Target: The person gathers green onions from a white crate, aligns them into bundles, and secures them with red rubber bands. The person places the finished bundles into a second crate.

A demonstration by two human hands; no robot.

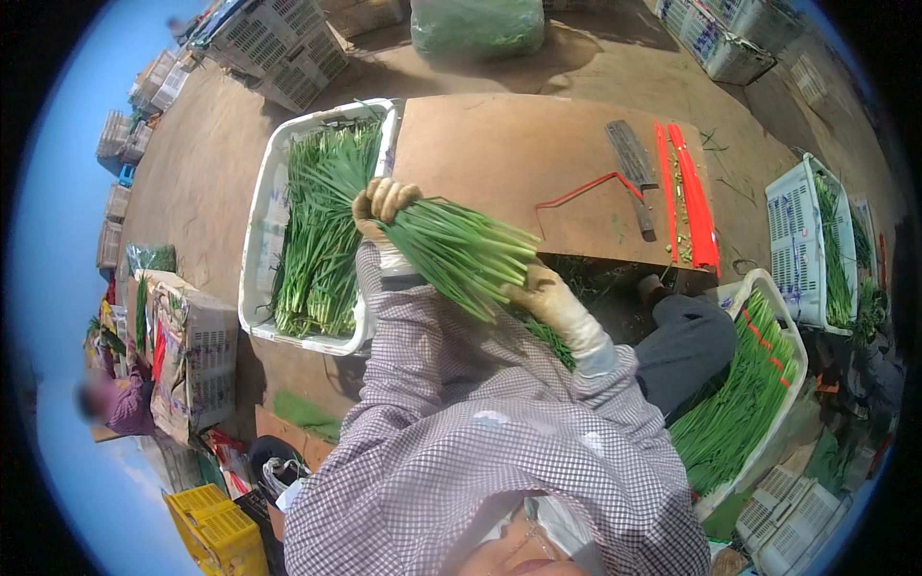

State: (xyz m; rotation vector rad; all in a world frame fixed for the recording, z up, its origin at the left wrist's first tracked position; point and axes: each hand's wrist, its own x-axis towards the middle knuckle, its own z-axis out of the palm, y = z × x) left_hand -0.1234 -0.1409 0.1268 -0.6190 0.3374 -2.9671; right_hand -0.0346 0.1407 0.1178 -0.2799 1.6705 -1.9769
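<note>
My left hand (pixel 384 205), in a soiled work glove, is closed around a bunch of long green leafy stalks (pixel 461 248), like garlic chives. The pale cut ends of the bunch point right, and its leaf tips fan out over a white plastic crate (pixel 248 281) filled with more such stalks (pixel 320 273). My right hand (pixel 536 291), gloved too, is at the lower right of the pale ends, touching them; whether it grips any stalk cannot be told. A cleaver (pixel 632 155), a thin red strip (pixel 583 189) and a bundle of red strips (pixel 693 198) lie on the board (pixel 490 144).
Right of my leg stands a white crate (pixel 792 360) of stalks in red-banded bunches. Farther right is another crate (pixel 789 237). Stacked crates (pixel 281 50) and a plastic-wrapped green bale (pixel 479 29) stand beyond the board. A person (pixel 126 403) works at far left, near a yellow crate (pixel 220 533).
</note>
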